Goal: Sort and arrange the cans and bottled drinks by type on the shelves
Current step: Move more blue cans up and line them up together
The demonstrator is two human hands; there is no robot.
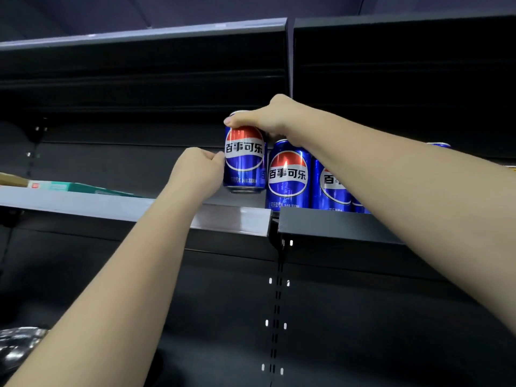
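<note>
A blue Pepsi can (244,160) with a red, white and blue logo hangs just above the shelf (229,217), slightly tilted. My right hand (262,117) grips its top rim from above. My left hand (199,170) has curled fingers against the can's left side. To the right, more blue Pepsi cans (289,174) stand in a row on the adjoining shelf (329,224); my right forearm hides part of them.
A flat green and white box (69,187) lies on the shelf at the left. Another shelf edge (139,34) runs overhead. A slotted upright (276,303) divides the dark back panels below. Something shiny in clear wrap (16,344) sits at the lower left.
</note>
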